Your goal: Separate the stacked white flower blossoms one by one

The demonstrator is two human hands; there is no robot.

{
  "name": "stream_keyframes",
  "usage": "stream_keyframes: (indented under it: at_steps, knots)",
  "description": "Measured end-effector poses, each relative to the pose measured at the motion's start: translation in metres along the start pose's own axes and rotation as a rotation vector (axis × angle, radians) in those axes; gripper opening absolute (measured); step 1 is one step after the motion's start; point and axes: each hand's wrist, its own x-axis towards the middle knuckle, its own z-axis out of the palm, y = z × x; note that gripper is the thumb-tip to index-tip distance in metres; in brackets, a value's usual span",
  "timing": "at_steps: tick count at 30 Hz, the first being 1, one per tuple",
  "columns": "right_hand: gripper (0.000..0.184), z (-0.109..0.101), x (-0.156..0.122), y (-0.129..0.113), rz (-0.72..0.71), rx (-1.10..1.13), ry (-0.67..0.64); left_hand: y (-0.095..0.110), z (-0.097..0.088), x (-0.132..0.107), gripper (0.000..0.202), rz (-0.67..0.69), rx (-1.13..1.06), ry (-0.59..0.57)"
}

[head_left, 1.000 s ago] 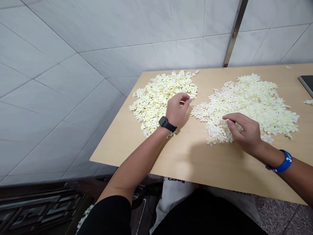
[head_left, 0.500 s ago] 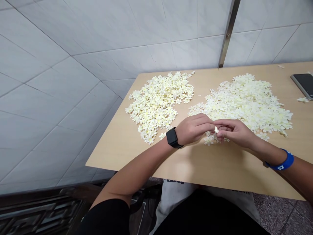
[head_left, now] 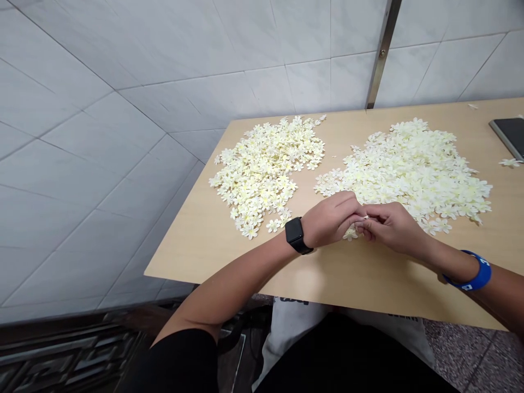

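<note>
My left hand point(head_left: 332, 219), with a black watch point(head_left: 297, 234) at the wrist, meets my right hand point(head_left: 395, 226) over the near edge of the right flower pile point(head_left: 413, 169). Thumbs and fingers of both hands are pinched on one small white flower point(head_left: 366, 217), mostly hidden between the fingertips. A blue wristband point(head_left: 472, 271) circles my right wrist. Cream-white flowers with yellow middles make up the piles. The left flower pile point(head_left: 270, 169) lies beyond my left wrist.
The light wooden table point(head_left: 229, 262) stands against a tiled wall point(head_left: 204, 43) with a metal strip point(head_left: 382, 54). At the far right lies a phone point(head_left: 510, 136), with a loose flower near it. A dark carved wooden piece is at the lower left, below the table.
My left hand has turned and shifted slightly right, its thumb now pressing on the flower. Less of the flower shows between the fingertips. The piles look the same.
</note>
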Motion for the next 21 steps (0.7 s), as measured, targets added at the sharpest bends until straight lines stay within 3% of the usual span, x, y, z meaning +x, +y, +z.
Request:
stream_keyframes:
  at_steps: [6, 8, 11, 15, 18, 21]
  knots:
    - [0.021, -0.003, 0.003, 0.005, 0.058, 0.176, 0.014, 0.005, -0.009, 0.003, 0.009, -0.209, -0.219, 0.148]
    - [0.030, -0.006, 0.003, 0.010, 0.075, 0.270, -0.011, 0.003, -0.010, 0.004, 0.009, -0.284, -0.316, 0.161]
    - [0.042, -0.012, 0.005, 0.016, 0.135, 0.429, -0.116, -0.001, -0.011, 0.004, 0.010, -0.377, -0.446, 0.113]
    - [0.037, -0.015, 0.007, 0.015, 0.244, 0.534, -0.191, -0.001, -0.011, 0.004, 0.011, -0.390, -0.522, 0.038]
    - [0.033, -0.011, 0.007, 0.009, 0.305, 0.515, -0.161, 0.002, -0.010, 0.004, 0.010, -0.369, -0.495, 0.015]
    - [0.029, -0.003, 0.003, 0.003, 0.273, 0.370, -0.091, 0.006, -0.008, 0.003, 0.012, -0.399, -0.453, 0.009]
